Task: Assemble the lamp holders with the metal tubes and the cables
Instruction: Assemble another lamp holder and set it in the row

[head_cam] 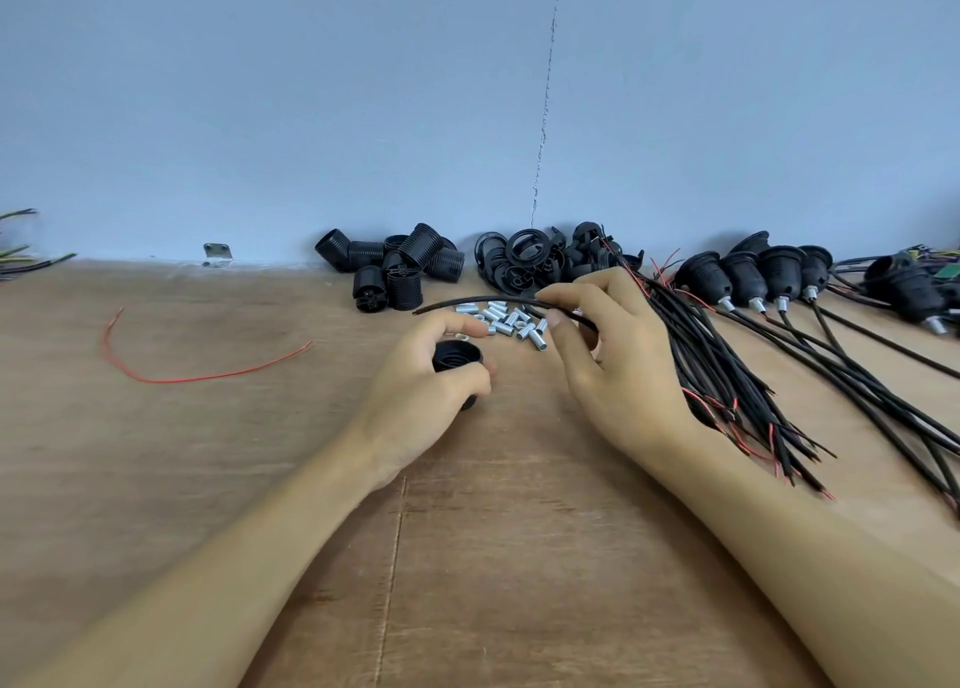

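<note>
Head camera looks down, close over table (208, 453)

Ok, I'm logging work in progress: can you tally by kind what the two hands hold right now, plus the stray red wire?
Lamp holder, gripped in the left hand: 1
Black cable, pinched in the right hand: 1
Red wire, lying loose: 1
Total: 3
</note>
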The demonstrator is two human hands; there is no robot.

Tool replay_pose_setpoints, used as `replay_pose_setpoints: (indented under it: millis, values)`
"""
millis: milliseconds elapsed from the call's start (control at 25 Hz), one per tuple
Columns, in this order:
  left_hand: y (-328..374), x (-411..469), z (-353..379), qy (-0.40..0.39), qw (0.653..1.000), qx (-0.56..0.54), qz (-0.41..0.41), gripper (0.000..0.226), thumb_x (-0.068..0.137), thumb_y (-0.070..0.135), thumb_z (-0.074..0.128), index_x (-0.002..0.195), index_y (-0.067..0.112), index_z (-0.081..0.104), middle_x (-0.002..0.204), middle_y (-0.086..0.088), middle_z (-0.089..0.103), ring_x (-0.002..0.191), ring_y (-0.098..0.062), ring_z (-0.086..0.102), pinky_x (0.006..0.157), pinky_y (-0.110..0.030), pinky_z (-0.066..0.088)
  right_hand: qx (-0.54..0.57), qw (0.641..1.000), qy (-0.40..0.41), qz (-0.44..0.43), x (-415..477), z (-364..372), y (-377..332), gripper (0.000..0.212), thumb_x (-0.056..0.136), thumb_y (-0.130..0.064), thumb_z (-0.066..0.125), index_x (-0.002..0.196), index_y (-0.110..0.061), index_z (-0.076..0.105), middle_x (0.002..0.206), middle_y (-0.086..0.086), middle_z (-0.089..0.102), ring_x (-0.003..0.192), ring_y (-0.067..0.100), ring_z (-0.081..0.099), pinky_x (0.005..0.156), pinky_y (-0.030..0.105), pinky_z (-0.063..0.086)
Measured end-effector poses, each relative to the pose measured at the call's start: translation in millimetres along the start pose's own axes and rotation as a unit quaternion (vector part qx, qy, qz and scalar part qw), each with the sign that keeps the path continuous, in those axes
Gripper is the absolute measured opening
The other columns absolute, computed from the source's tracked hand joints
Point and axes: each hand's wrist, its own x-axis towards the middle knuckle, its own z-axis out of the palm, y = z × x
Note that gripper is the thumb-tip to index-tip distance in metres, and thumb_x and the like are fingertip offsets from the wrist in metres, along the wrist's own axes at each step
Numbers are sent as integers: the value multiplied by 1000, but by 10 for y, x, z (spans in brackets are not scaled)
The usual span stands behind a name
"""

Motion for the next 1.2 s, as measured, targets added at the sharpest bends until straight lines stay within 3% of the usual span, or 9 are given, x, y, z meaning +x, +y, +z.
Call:
replay_pose_setpoints:
  millis: [120, 240, 440, 600, 720, 800, 960, 1120, 1200]
  values:
    - [-44, -6, -7, 10, 1000, 29, -2, 32, 82, 27, 80, 105, 41, 62, 85, 19, 70, 73, 4, 61, 79, -25, 49, -26, 998, 61, -20, 9, -94, -95, 20, 99, -14, 59, 116, -15, 70, 108, -3, 59, 86, 8, 56, 75, 36, 51]
    - [-52, -1, -1, -3, 998, 52, -16, 37, 73, 34, 75, 105, 45, 59, 100, 13, 67, 90, -2, 63, 79, -23, 45, -61, 992, 96, -58, 6, -134, -217, 21, 100, -17, 56, 115, -16, 71, 107, -2, 60, 80, 15, 58, 70, 36, 48]
    - [-121, 45, -59, -25, 990, 128, 56, 55, 83, -7, 68, 110, 38, 54, 115, 17, 67, 111, 3, 59, 92, -10, 41, -110, 993, 22, 25, -18, -93, -225, 19, 99, -17, 56, 113, -20, 69, 106, -1, 65, 97, 24, 61, 86, 47, 44]
    - [-198, 90, -111, -29, 989, 120, 77, 54, 80, -11, 73, 112, 30, 58, 117, 18, 70, 114, 3, 61, 102, -18, 42, -65, 992, 47, 100, 28, -182, -137, 23, 94, -45, 56, 93, -31, 73, 87, -8, 59, 87, 14, 57, 89, 48, 43]
    - [-219, 116, -119, -7, 989, 113, 92, 55, 76, -5, 80, 101, 39, 57, 111, 11, 71, 110, -7, 65, 100, -30, 48, -18, 992, 48, 117, 65, -255, -105, 25, 89, -53, 59, 78, -33, 70, 77, -11, 55, 79, 10, 53, 86, 55, 45]
    - [-223, 124, -122, 6, 987, 127, 97, 58, 74, 0, 84, 95, 46, 56, 106, 12, 70, 105, -6, 66, 94, -27, 50, -2, 992, 50, 119, 71, -283, -95, 24, 87, -50, 61, 75, -31, 69, 76, -11, 55, 79, 11, 53, 87, 57, 45]
    - [-211, 105, -129, 11, 983, 143, 114, 53, 76, 0, 83, 101, 36, 53, 107, 7, 66, 107, -11, 63, 100, -34, 50, 16, 993, 58, 101, 66, -284, -76, 24, 87, -47, 61, 70, -30, 63, 72, -13, 52, 75, 9, 51, 83, 53, 45]
    - [-143, 77, -101, 39, 986, 128, 103, 38, 71, 38, 86, 100, 34, 62, 106, 12, 68, 99, -4, 64, 88, -24, 49, 13, 994, 79, 73, 45, -214, -37, 26, 95, -43, 58, 78, -26, 65, 72, -15, 52, 72, 6, 51, 70, 34, 44]
    - [-127, 68, -107, 61, 986, 127, 88, 36, 69, 48, 82, 98, 36, 66, 101, 14, 68, 86, -2, 61, 79, -22, 47, -11, 996, 64, 58, 29, -176, -1, 22, 98, -39, 56, 87, -24, 67, 76, -12, 57, 71, 8, 53, 67, 35, 45]
